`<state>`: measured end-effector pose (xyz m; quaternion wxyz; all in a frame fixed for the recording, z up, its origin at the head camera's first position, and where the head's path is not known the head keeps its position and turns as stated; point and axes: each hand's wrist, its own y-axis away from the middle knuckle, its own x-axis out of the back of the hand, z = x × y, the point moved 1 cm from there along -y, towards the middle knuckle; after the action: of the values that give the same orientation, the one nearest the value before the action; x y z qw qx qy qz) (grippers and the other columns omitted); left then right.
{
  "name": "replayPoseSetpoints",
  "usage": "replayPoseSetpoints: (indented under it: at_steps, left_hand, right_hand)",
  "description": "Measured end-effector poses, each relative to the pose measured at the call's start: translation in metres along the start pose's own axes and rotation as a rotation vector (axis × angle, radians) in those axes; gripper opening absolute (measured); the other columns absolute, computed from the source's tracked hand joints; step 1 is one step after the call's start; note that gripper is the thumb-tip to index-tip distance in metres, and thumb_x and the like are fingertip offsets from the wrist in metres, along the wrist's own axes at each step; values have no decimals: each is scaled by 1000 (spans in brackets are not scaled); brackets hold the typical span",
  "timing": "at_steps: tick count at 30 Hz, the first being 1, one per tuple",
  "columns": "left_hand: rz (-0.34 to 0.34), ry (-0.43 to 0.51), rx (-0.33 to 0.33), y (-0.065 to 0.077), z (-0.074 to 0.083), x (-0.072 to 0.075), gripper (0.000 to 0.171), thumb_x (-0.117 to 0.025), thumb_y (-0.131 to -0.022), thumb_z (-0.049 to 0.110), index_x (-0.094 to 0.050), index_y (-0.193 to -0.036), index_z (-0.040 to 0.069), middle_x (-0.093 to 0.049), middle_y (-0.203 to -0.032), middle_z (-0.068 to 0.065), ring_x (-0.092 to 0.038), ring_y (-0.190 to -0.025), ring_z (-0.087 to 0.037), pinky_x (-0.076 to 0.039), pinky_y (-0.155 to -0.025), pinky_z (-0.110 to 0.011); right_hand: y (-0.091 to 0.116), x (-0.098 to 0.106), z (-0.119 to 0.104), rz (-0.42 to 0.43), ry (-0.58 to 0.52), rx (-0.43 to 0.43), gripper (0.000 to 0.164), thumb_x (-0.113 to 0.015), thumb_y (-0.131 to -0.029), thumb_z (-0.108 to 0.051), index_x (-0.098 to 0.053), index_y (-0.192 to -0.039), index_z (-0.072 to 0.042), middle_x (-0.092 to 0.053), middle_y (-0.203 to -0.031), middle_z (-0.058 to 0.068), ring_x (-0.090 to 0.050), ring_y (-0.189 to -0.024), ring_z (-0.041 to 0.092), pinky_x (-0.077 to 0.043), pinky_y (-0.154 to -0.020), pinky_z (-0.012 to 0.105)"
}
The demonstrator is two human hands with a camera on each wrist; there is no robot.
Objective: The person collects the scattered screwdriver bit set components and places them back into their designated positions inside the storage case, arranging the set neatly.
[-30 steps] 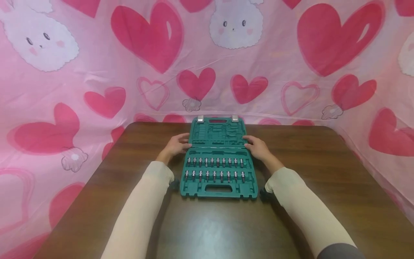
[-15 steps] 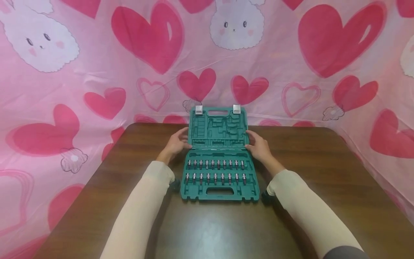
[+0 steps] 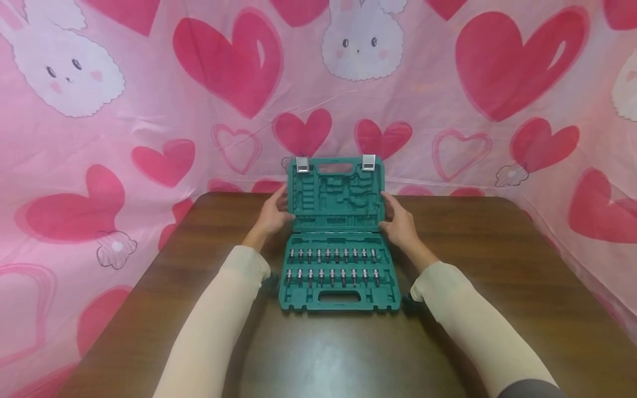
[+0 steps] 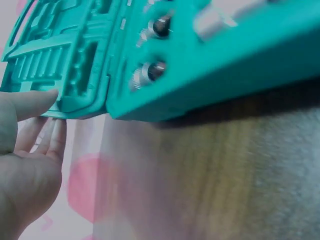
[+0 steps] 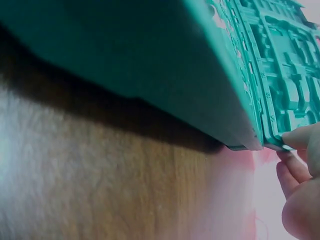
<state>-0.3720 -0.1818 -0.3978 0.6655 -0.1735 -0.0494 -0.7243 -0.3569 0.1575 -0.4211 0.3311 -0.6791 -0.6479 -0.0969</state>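
Observation:
A green plastic socket set case (image 3: pixel 339 301) stands unfolded on the table, its lid (image 3: pixel 343 182) tilted up at the back. Two rows of silver bit sockets (image 3: pixel 332 276) fill the base; the lid's moulded slots hold nothing. My left hand (image 3: pixel 272 214) grips the lid's left edge, and in the left wrist view its thumb lies on the inner face with the fingers behind. At the opposite edge my right hand (image 3: pixel 400 221) pinches the lid the same way, thumb inside, as the right wrist view shows. Two metal latches (image 3: pixel 302 164) sit at the lid's top edge.
The brown wooden table (image 3: pixel 333 359) extends around the case on all sides. Behind its far edge hangs a pink curtain (image 3: pixel 418 99) printed with hearts and rabbits, close behind the raised lid.
The lid has swung upward from lying nearly flat to a steeper tilt, both hands rising with it at its edges. The base has stayed almost in place.

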Motion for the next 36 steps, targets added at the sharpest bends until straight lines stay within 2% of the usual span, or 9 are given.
replayPoseSetpoints:
  at_steps: [4,10,16,21,28,32,36]
  left_hand:
    - [40,-31,-28,-1,9,4,86,-62,-86,-12,-29,-154,28,-50,-141,-13,-51,-124,-30,-48,-96,-44]
    - [56,-15,-103,-1,23,9,85,-62,-86,-14,-30,-154,26,-50,-141,-16,-53,-122,-31,-47,-98,-43]
    - [69,-59,-138,-2,28,11,82,-66,-88,-5,-29,-154,25,-54,-136,-17,-53,-122,-32,-46,-98,-46]
    - [83,-61,-180,-2,38,12,78,-69,-89,2,-31,-154,23,-57,-133,-17,-57,-114,-33,-47,-97,-47]
    - [119,-80,-228,2,57,13,72,-71,-90,11,-37,-151,26,-55,-137,-11,-57,-108,-28,-51,-90,-43]
    - [153,-108,-243,5,65,14,66,-71,-90,18,-42,-149,23,-54,-138,-12,-57,-105,-28,-52,-88,-42]
    - [172,-79,-248,7,74,15,57,-70,-91,22,-49,-144,18,-56,-134,-16,-59,-98,-29,-55,-81,-42]
  right_hand:
    - [0,2,-1,10,-4,42,82,-65,-85,12,-35,-151,-24,-54,-135,21,-58,-116,35,-45,-97,51]
    - [0,7,-6,48,-15,93,79,-65,-86,11,-35,-151,-22,-56,-131,21,-60,-113,36,-45,-97,51]
    - [-1,11,-11,51,-51,91,78,-65,-87,10,-35,-152,-22,-56,-132,21,-59,-115,37,-46,-97,50]
    - [-4,16,-16,54,-93,77,80,-65,-89,6,-32,-153,-29,-51,-139,18,-56,-120,35,-46,-96,49]
    - [-6,24,-28,84,-165,105,80,-67,-88,4,-34,-152,-31,-51,-138,18,-57,-118,35,-47,-95,48]
    - [-5,29,-37,102,-181,137,77,-69,-89,-2,-34,-152,-31,-51,-138,17,-57,-118,35,-47,-96,47]
    - [-2,32,-49,127,-232,169,70,-68,-90,-6,-37,-151,-25,-52,-137,18,-56,-118,36,-45,-99,47]
